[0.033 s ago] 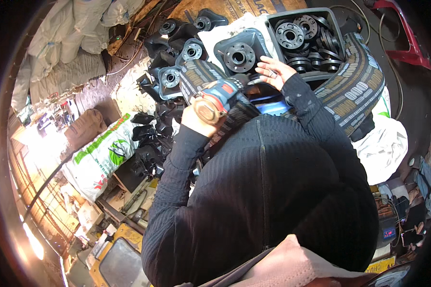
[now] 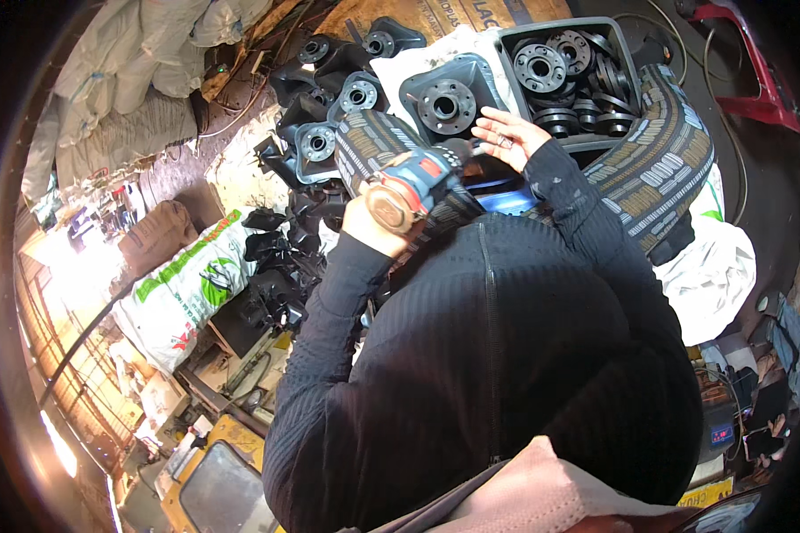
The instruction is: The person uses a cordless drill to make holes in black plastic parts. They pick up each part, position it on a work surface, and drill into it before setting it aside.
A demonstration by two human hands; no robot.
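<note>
My left hand [image 2: 371, 229] grips a blue and red cordless drill [image 2: 425, 169], whose dark chuck end points up and right. The fingers of my right hand [image 2: 516, 142] stretch out and apart beside that chuck. A small shiny bit shows at these fingers; I cannot tell if it is a ring or something held. Just beyond both hands, a black squarish part with a round, holed metal flange [image 2: 446, 107] rests on a white sack [image 2: 396, 69]. Something blue and glossy [image 2: 507, 200] shows in front of my body, partly hidden under the hands.
A grey tub [image 2: 636, 67] full of round black flanges stands at the back right. Several black flanged parts [image 2: 318, 142] are piled to the left. Patterned padded cushions [image 2: 662, 160] curve around my lap. A white and green sack [image 2: 191, 280] lies farther left, a red frame [image 2: 760, 80] far right.
The drill in my left hand has shifted very slightly to the right. My right hand has hardly moved, a touch lower and to the left.
</note>
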